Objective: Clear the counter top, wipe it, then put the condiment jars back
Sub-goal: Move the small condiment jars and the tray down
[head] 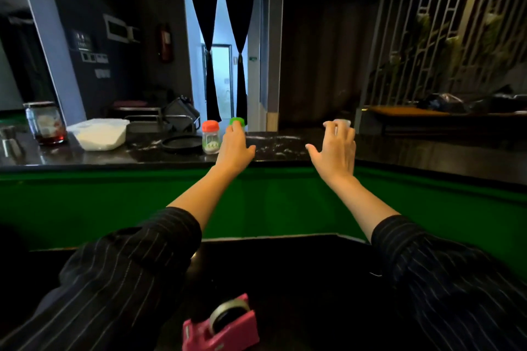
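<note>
on the dark marbled counter top (pixel 273 142), beyond a green ledge (pixel 271 202): left hand (pixel 235 148) covers a green-lidded jar (pixel 237 121), thumb out sideways; whether it grips cannot be told. right hand (pixel 336 148), fingers spread and straight, touches a pale-lidded jar (pixel 342 122). an orange-lidded jar (pixel 210 137) stands just left of the left hand, beside a flat black disc (pixel 182 143).
</note>
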`<state>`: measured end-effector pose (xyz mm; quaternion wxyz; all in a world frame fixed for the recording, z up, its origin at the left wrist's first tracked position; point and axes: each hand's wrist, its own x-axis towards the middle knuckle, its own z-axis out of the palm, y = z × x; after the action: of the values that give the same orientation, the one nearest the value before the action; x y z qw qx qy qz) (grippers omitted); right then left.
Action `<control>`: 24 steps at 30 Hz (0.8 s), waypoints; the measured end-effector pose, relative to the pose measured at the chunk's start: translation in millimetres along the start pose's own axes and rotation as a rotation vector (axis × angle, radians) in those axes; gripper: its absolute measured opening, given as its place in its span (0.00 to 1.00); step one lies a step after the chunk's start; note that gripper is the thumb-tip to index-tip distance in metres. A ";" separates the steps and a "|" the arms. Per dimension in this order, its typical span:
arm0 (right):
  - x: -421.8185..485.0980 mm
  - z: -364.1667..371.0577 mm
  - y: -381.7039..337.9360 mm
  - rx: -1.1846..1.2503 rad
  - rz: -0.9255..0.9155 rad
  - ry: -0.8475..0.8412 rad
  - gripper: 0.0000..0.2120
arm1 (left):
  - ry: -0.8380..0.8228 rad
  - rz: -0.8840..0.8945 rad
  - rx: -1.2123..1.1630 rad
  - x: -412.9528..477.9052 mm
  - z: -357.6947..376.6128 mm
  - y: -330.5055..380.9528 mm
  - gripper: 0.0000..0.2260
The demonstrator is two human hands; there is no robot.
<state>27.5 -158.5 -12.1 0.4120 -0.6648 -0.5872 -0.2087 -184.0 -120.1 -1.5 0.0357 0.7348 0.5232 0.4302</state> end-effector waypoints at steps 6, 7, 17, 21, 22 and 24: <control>46.6 26.3 30.0 -0.014 0.257 -0.134 0.46 | -0.037 -0.124 0.211 61.6 43.6 -12.1 0.38; 52.8 31.9 34.1 0.008 0.294 -0.148 0.48 | -0.026 -0.154 0.215 70.1 49.8 -14.7 0.39; 81.6 78.5 51.5 0.214 0.548 -0.007 0.36 | 0.130 -0.405 0.116 103.9 82.7 -34.0 0.37; 78.1 77.9 46.7 0.268 0.560 -0.013 0.28 | 0.144 -0.363 0.062 100.3 76.8 -30.3 0.30; 76.2 76.0 43.8 0.280 0.553 -0.017 0.28 | 0.148 -0.330 0.040 96.6 75.2 -27.4 0.29; 70.7 69.3 34.5 0.295 0.531 -0.022 0.28 | 0.151 -0.264 -0.014 85.0 70.7 -19.5 0.29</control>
<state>61.9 -59.5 -8.4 0.5378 -0.7302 -0.4213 0.0008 -144.1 -15.2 -5.2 0.0573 0.6250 0.6135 0.4793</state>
